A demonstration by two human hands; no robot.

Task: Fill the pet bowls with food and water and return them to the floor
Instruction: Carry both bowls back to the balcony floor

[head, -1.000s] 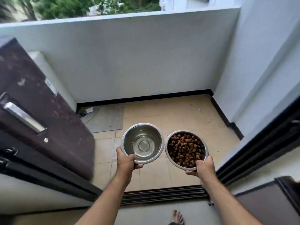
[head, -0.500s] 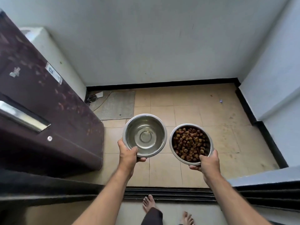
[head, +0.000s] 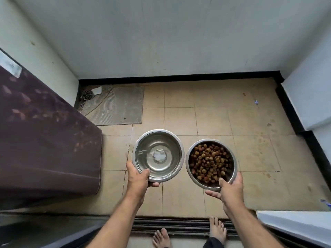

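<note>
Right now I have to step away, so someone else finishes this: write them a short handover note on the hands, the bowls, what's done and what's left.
Left hand: grips the near rim of the water bowl, thumb inside; water is in it.
Right hand: grips the near rim of the food bowl, full of brown kibble.
Both bowls are held level, side by side, above the tiled floor just past the door track.
Done: both bowls filled.
Left: step out and set both bowls on the floor.

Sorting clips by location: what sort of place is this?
Probably a small home balcony or utility nook: tiled floor, plain walls on three sides, a sliding-door track at the threshold.
</note>
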